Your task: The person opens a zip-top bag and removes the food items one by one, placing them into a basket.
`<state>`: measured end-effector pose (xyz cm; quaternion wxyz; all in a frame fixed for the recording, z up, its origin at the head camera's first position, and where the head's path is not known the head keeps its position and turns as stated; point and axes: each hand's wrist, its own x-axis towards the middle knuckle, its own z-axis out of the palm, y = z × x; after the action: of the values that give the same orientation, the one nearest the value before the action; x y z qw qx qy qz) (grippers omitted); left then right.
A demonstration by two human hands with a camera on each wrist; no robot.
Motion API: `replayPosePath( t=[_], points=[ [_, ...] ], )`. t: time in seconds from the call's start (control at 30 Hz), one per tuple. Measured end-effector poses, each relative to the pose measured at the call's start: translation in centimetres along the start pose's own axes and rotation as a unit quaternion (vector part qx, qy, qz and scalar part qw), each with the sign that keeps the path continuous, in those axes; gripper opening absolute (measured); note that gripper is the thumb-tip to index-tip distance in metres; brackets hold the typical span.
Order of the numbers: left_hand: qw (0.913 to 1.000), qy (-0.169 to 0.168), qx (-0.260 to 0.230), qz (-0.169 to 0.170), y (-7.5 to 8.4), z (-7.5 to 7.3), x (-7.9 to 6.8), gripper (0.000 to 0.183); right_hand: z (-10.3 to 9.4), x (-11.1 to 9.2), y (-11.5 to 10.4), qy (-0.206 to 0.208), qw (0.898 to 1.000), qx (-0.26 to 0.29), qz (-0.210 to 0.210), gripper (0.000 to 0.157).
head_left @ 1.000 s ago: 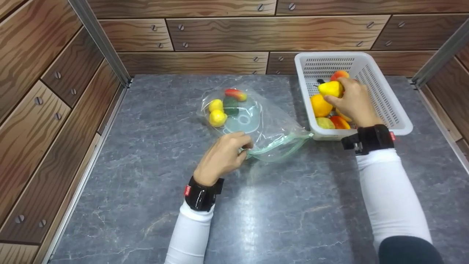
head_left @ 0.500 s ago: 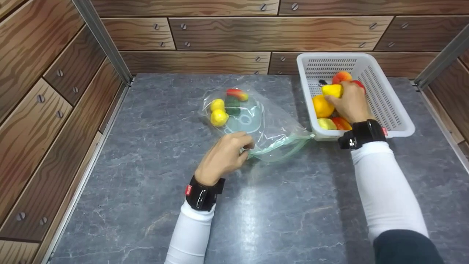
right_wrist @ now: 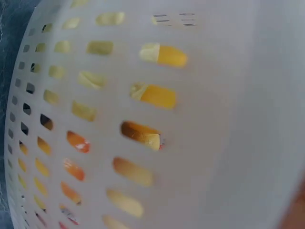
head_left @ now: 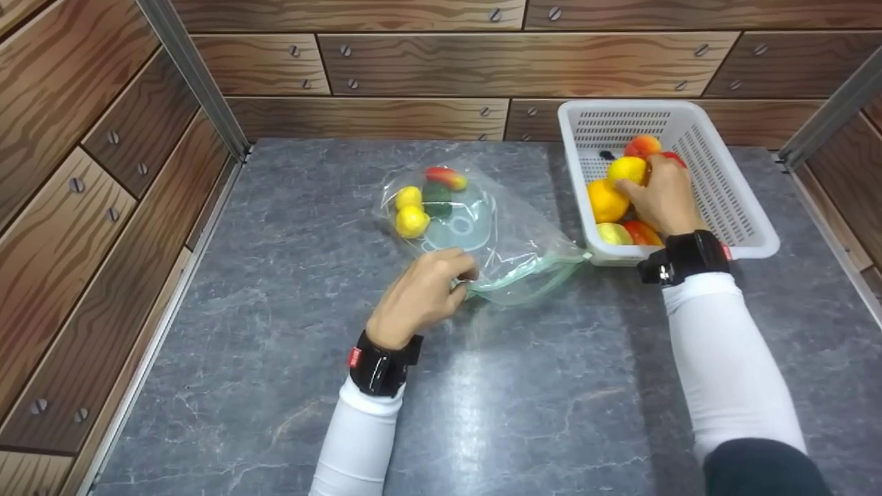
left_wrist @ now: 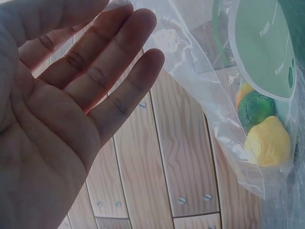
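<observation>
My left hand [head_left: 424, 293] pinches the green zip edge of a clear plastic bag [head_left: 517, 234] lying on the table. Inside the bag are two lemons [head_left: 411, 221], a dark green fruit [head_left: 437, 198] and a red-yellow mango-like fruit [head_left: 446, 177]. In the left wrist view, the bag [left_wrist: 205, 95] spreads beyond the fingers, with a lemon [left_wrist: 269, 141] showing through. My right hand [head_left: 667, 196] reaches into the white basket [head_left: 747, 207], thumb and fingers around a yellow fruit [head_left: 627, 169]. In the right wrist view the basket wall [right_wrist: 214, 143] hides that grip.
Around the right hand the basket holds an orange [head_left: 608, 200], a peach-like fruit [head_left: 642, 145], a yellow-green fruit [head_left: 614, 233] and a red-orange fruit [head_left: 643, 233]. Wood-patterned panels [head_left: 413, 65] border the grey marbled table [head_left: 289, 331] at the back and sides.
The right hand has lowered the yellow fruit slightly in the basket, and the fruit has turned so it looks rounder. The left hand and bag have stayed put.
</observation>
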<state>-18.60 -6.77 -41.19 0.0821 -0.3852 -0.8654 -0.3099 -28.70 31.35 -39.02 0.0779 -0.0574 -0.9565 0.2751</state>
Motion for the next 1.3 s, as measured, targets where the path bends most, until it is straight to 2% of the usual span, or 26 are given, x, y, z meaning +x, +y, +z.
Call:
replayPosePath(
  t=[0.17, 0.27, 0.57, 0.7, 0.83, 0.97, 1.13, 1.23, 1.3],
  points=[
    [1.0000, -0.002, 0.000, -0.003, 0.0, 0.0, -0.1, 0.016, -0.4, -0.7, -0.4, -0.008, 1.000, -0.002, -0.004, 0.066],
    [1.0000, -0.001, 0.002, -0.006, 0.0, -0.1, -0.2, 0.016, -0.7, -1.5, -0.8, 0.001, 1.000, -0.001, -0.016, 0.066],
    [0.9999, 0.000, -0.003, -0.014, 0.0, -0.1, -0.3, 0.016, -1.1, -4.7, -2.8, 0.080, 0.991, 0.029, -0.102, 0.054],
    [0.9999, -0.002, -0.005, -0.015, 0.0, -0.1, -0.4, 0.017, -0.7, -6.3, -3.6, 0.122, 0.977, 0.046, -0.169, 0.047],
    [0.9999, -0.002, -0.005, -0.014, -0.1, -0.1, -0.3, 0.015, 0.2, -8.1, -4.3, 0.156, 0.953, 0.048, -0.257, 0.043],
    [1.0000, 0.002, -0.007, -0.006, -0.1, -0.2, -0.3, 0.013, 1.0, -10.2, -4.9, 0.123, 0.940, 0.080, -0.309, 0.036],
    [0.9999, 0.008, -0.007, 0.003, -0.2, -0.3, -0.2, 0.011, 2.4, -12.4, -5.3, 0.040, 0.920, 0.121, -0.370, 0.030],
    [0.9998, 0.012, -0.013, 0.003, -0.2, -0.4, -0.2, 0.011, 3.4, -13.3, -5.4, -0.006, 0.913, 0.124, -0.388, 0.028],
    [0.9998, 0.014, -0.015, 0.003, -0.2, -0.4, -0.2, 0.011, 4.1, -13.6, -5.3, -0.019, 0.911, 0.116, -0.394, 0.027]
  ],
)
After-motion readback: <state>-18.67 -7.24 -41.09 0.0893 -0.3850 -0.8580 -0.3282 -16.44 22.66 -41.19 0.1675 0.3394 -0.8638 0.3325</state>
